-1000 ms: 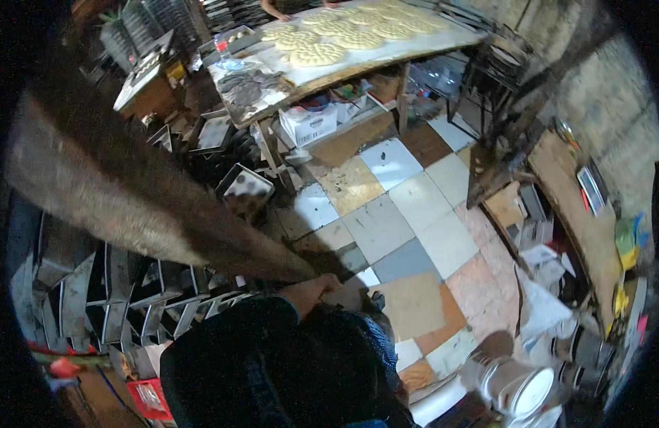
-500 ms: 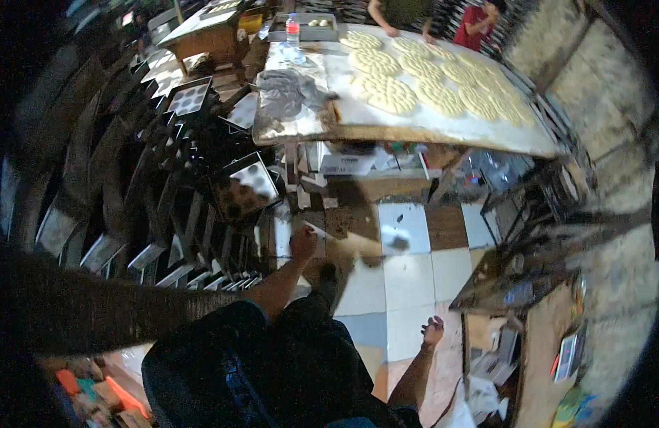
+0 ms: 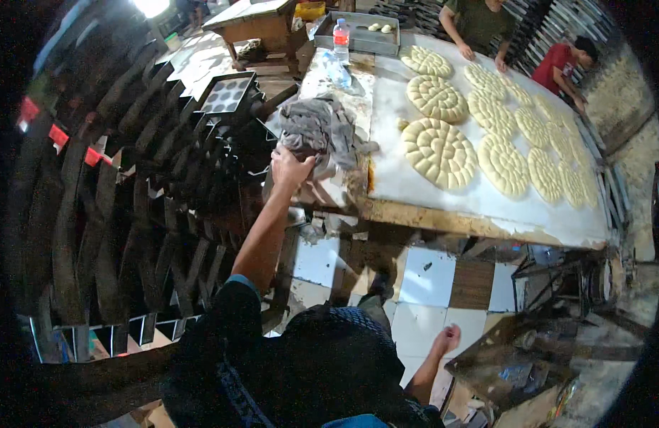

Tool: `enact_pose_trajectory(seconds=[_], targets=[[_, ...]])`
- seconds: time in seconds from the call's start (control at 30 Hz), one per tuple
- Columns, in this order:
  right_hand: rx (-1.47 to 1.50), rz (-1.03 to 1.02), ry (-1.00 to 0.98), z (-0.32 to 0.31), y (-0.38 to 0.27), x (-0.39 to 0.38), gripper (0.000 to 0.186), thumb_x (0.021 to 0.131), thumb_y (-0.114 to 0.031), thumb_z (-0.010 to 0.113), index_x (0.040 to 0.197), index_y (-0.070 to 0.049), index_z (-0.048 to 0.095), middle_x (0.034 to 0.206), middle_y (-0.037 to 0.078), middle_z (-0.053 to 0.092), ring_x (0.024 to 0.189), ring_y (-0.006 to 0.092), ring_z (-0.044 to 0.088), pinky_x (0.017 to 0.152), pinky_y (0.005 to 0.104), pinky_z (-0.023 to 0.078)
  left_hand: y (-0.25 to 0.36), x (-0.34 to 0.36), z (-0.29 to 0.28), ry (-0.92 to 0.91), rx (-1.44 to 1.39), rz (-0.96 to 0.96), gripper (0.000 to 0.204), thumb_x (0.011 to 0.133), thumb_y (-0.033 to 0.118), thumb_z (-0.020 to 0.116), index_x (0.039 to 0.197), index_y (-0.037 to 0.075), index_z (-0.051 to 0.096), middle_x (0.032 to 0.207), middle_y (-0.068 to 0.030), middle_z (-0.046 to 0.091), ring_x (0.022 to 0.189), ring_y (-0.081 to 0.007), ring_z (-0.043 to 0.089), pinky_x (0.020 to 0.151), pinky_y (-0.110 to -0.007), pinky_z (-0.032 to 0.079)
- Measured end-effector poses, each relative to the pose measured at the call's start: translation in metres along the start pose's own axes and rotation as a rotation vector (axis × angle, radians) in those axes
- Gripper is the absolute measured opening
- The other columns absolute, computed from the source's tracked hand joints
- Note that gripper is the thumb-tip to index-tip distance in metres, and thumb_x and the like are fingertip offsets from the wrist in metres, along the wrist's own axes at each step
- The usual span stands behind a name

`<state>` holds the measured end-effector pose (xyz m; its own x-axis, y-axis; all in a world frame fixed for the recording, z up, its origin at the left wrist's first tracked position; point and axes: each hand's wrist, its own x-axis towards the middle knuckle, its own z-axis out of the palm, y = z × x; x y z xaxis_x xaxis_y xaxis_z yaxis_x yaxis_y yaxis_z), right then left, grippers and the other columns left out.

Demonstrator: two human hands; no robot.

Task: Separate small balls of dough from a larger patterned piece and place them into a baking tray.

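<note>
My left hand [image 3: 292, 165] grips a grey, rumpled cloth [image 3: 319, 128] on the left end of the dough table [image 3: 386, 207], its thumb bent over the folds. My right hand [image 3: 446, 339] hangs low above the tiles, empty as far as I see, its fingers loosely bent. Several round, scored dough pieces [image 3: 436, 153] lie on the table's white surface, right of the cloth. A water bottle [image 3: 341, 39] with a red label stands behind the cloth, near a metal tray [image 3: 376, 43] with a few small dough balls.
Stacked dark tins [image 3: 108, 228] crowd the left, near a cupped baking tray [image 3: 226, 96]. A wooden table [image 3: 247, 21] stands behind. Two people [image 3: 472, 25] [image 3: 558, 71] are at the table's far side. A wooden cabinet [image 3: 508, 371] sits low right; a rough wall [image 3: 625, 114] bounds the right.
I have turned and moved up to the dough table, which fills more of the view. My left hand has risen from low down and taken hold of the grey cloth.
</note>
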<state>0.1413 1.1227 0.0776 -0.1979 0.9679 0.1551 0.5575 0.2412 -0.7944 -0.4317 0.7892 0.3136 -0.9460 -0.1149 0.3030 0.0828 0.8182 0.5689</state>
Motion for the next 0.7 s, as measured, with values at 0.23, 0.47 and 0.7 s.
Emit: enact_pose_trajectory(seconds=[0.23,0.47,0.7], targets=[[0.125,-0.406,0.285,0.029,-0.130,0.199,0.038,0.097,-0.037,0.058,0.099,0.001,0.064,0.090,0.007,0.062,0.079,0.0171,0.056,0.069,0.0324,0.048,0.064,0.085,0.051,-0.463,0.303,0.005,0.062,0.075,0.052,0.072,0.107,-0.001,0.068,0.109,-0.0255,0.066,0.105,-0.0358,0.065,0.090,-0.045,0.052],[0.246,-0.497,0.103,0.129,-0.259,0.339,0.014,0.091,-0.008,0.062,0.101,0.002,0.063,0.091,0.008,0.063,0.079,0.0176,0.057,0.068,0.0299,0.048,0.130,0.201,0.064,-0.091,-0.039,-0.084,0.055,0.079,0.032,0.069,0.119,-0.003,0.054,0.112,-0.0305,0.063,0.107,-0.0443,0.061,0.094,-0.049,0.048],[0.295,-0.624,-0.124,0.201,-0.334,0.328,0.013,0.090,-0.013,0.062,0.094,0.000,0.064,0.084,0.003,0.058,0.073,0.0139,0.053,0.064,0.0271,0.043,0.110,0.188,0.112,-0.198,0.064,0.082,0.092,0.074,0.037,0.078,0.145,0.010,0.028,0.139,-0.0293,0.042,0.121,-0.0446,0.051,0.097,-0.052,0.043]])
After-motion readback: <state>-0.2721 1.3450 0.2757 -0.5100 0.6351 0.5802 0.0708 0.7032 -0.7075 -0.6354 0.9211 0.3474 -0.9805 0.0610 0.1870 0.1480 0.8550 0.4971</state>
